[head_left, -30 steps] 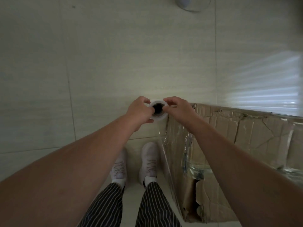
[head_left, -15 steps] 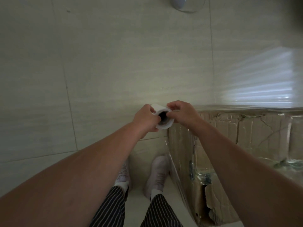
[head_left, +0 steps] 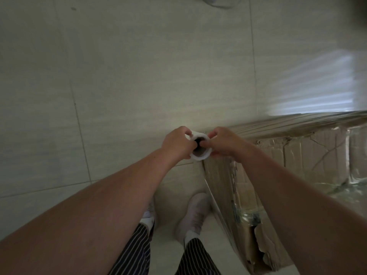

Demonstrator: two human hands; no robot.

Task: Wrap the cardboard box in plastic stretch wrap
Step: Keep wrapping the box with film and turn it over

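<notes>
The tiled floor (head_left: 119, 76) fills most of the view, and on it, at the person's right, stands the large, torn cardboard box (head_left: 297, 159), its near corner just beside the white shoes (head_left: 195, 215). Clear stretch film (head_left: 297, 120) runs taut from the box's far top edge back to the roll (head_left: 199, 146), which is held upright at that near corner, probably so the film can be led round it and onto the next side. Some film already clings lower on the box, so the wrapping looks partly done. The left hand (head_left: 176, 145) and the right hand (head_left: 224, 143) each grip the roll's open end, thumbs hooked into the core, apparently letting it turn while keeping tension
</notes>
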